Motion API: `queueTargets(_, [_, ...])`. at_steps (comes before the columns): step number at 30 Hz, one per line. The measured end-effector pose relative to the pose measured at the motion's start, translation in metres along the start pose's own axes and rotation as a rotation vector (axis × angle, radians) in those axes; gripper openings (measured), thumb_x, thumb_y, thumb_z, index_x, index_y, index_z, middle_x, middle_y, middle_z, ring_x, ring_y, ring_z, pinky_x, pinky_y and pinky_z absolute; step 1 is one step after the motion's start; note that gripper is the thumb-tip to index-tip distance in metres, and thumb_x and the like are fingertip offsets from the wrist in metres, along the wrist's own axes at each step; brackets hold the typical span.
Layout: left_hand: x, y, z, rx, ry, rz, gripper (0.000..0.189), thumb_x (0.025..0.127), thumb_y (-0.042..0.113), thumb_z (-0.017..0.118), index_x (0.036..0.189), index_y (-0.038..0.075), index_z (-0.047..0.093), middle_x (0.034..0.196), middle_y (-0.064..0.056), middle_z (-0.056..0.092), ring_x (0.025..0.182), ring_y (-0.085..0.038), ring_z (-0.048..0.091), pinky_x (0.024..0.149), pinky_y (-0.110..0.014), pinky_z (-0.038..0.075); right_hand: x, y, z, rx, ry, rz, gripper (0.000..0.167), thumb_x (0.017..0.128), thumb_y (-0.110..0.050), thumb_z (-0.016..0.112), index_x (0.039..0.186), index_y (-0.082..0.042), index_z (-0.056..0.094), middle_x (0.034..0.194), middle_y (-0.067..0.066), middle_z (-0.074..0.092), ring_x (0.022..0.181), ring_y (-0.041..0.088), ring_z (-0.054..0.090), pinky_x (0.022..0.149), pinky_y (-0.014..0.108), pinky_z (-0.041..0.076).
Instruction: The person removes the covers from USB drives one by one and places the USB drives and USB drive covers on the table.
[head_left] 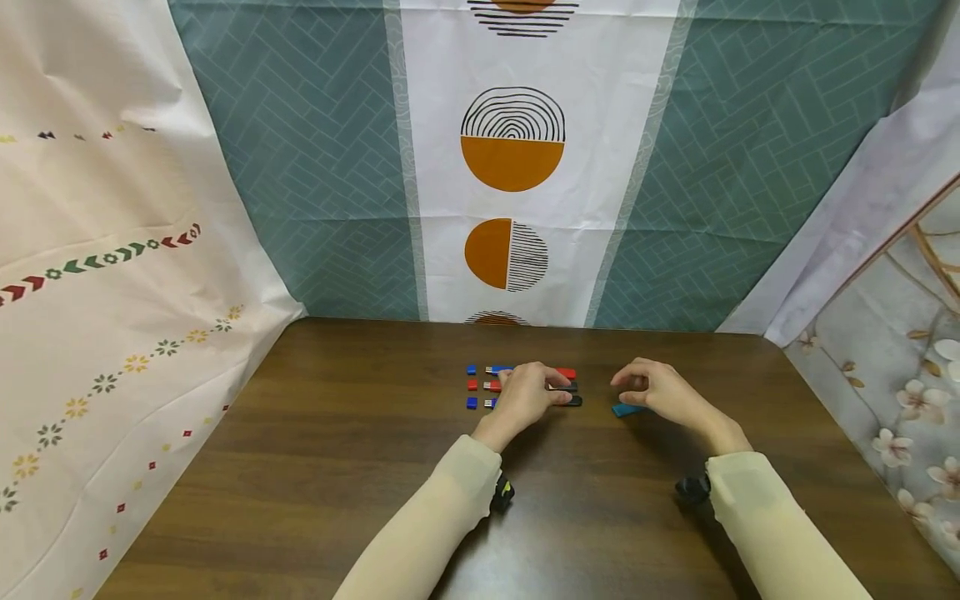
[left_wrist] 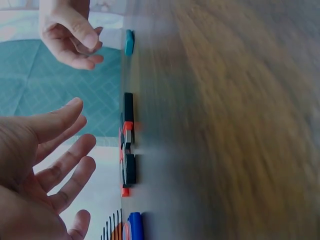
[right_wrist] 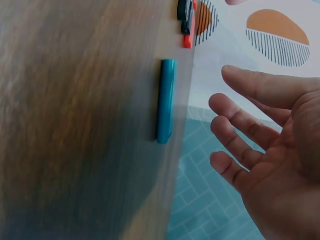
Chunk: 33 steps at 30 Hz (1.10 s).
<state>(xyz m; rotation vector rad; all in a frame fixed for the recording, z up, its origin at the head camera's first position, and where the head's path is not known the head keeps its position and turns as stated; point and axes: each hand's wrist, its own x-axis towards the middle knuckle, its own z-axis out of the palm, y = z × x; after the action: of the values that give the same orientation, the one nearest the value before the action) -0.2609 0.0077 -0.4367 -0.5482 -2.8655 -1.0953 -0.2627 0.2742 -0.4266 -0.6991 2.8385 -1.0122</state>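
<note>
My left hand [head_left: 522, 395] hovers over rows of small USB sticks, its fingers loosely bent and holding nothing. A blue USB stick [head_left: 495, 370] and a red USB stick [head_left: 491, 386] show their metal plugs left of this hand. Right of it lie a red stick [head_left: 566, 373] and a black stick [head_left: 575, 401]; the hand hides the middle of the rows. Loosely curved above a teal stick-shaped piece [right_wrist: 165, 102], my right hand [head_left: 663, 393] is apart from it, with nothing between thumb and fingers. The teal piece lies on the table with no plug showing.
Three small caps stand in a column left of the sticks: a blue cap [head_left: 471, 369], a red cap [head_left: 472, 385] and another blue cap [head_left: 472, 403]. The brown wooden table [head_left: 337, 467] ends at a patterned cloth [head_left: 330, 167] behind.
</note>
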Motion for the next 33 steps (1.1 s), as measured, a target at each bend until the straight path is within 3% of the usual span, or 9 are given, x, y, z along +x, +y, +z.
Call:
queueTargets(8, [0.004,0.008,0.007,0.004,-0.014,0.030,0.020,0.091,0.028,0.082,0.109,0.020,0.083,0.106,0.010,0.077,0.108,-0.015,0.066,0.094,-0.044,0.033,-0.003,0.006,-0.004,-0.015,0.019,-0.014,0.022,0.089,0.000,0.079,0.111,-0.003,0.075,0.100,0.008,0.065,0.090,0.024,0.053,0.075,0.030,0.044])
queueTargets(14, [0.005,0.012,0.010,0.011,-0.042,0.063,0.022,0.092,0.030,0.081,0.112,0.021,0.082,0.108,0.010,0.077,0.108,-0.016,0.065,0.088,-0.040,0.033,-0.007,0.011,-0.007,-0.017,0.003,-0.004,0.025,0.088,0.001,0.078,0.113,-0.001,0.075,0.103,0.008,0.066,0.092,0.024,0.052,0.076,0.032,0.045])
queueTargets(19, [0.006,0.016,0.013,0.020,-0.061,0.076,0.022,0.093,0.031,0.081,0.114,0.023,0.082,0.108,0.011,0.076,0.109,-0.014,0.065,0.092,-0.043,0.034,-0.009,0.017,-0.011,-0.018,-0.023,0.006,0.028,0.087,0.002,0.078,0.115,0.001,0.074,0.106,0.008,0.067,0.093,0.024,0.052,0.076,0.032,0.046])
queueTargets(26, [0.010,0.022,0.018,-0.008,-0.073,0.074,0.023,0.092,0.031,0.082,0.113,0.021,0.082,0.108,0.009,0.076,0.109,-0.014,0.066,0.091,-0.042,0.033,-0.010,0.021,-0.011,-0.014,-0.072,0.011,0.030,0.085,0.005,0.078,0.115,0.002,0.075,0.102,0.010,0.066,0.081,0.019,0.049,0.067,0.028,0.043])
queueTargets(33, [0.011,0.026,0.022,0.020,-0.072,0.066,0.023,0.090,0.032,0.083,0.112,0.023,0.082,0.106,0.011,0.076,0.107,-0.010,0.065,0.094,-0.044,0.032,-0.009,0.025,-0.008,-0.013,-0.065,0.004,0.030,0.084,0.007,0.080,0.113,0.001,0.075,0.099,0.008,0.064,0.079,0.018,0.047,0.066,0.028,0.042])
